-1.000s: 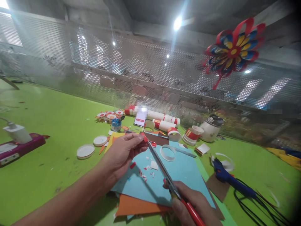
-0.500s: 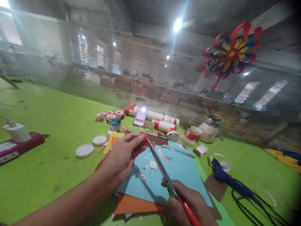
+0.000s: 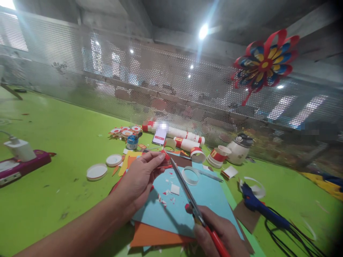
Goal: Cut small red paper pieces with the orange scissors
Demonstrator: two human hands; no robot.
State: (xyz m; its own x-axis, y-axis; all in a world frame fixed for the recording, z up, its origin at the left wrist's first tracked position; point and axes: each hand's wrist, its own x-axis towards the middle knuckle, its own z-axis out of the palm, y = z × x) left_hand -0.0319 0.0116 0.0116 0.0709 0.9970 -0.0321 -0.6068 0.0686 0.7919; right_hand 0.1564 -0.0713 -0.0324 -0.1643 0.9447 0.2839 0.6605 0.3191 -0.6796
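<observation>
My left hand [image 3: 139,178] pinches a small red paper piece [image 3: 165,157] between thumb and fingers, above a light blue paper sheet [image 3: 187,200]. My right hand [image 3: 219,235] grips red-handled scissors [image 3: 193,203] at the lower right. The long blades point up and left, and their tips touch the red piece. Small red and white paper scraps [image 3: 167,194] lie on the blue sheet. An orange sheet [image 3: 152,235] sticks out from under it.
On the green table [image 3: 53,200] lie two white lids [image 3: 97,172], a white paper ring [image 3: 190,175], a phone [image 3: 160,135], red-and-white tubes [image 3: 184,137], a blue glue gun [image 3: 261,207] with black cord, a white jug [image 3: 239,148] and a purple case [image 3: 21,167]. A paper pinwheel [image 3: 264,64] hangs on the mesh wall.
The scissor blades have shifted slightly right against the red piece, and my left hand has turned the piece a little. Both hands otherwise stay in place.
</observation>
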